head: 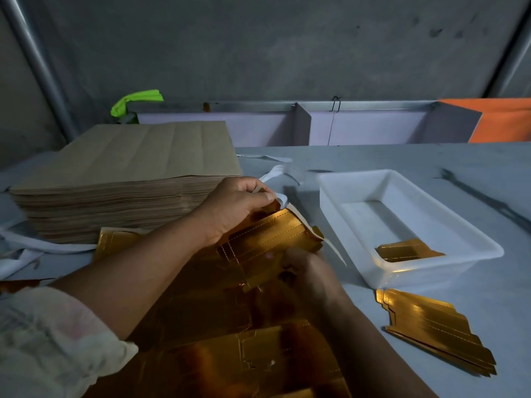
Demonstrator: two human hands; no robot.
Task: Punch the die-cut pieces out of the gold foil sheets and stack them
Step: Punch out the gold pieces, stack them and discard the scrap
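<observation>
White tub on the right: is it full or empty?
Nearly empty. The white tub holds only a small stack of gold pieces at its near end; the rest of its floor is bare.

The grey bench (pixel 431 162) carries a tall stack of brown sheets (pixel 129 168) at the far left, with loose white strips (pixel 43 248) lying beside it on the left. Gold foil sheets (pixel 215 354) cover the near middle. On the right stands a white tray (pixel 416 271), a stack of gold pieces (pixel 431 323) lies just near of it, and a long dark tool (pixel 482 199) lies beyond it.
</observation>
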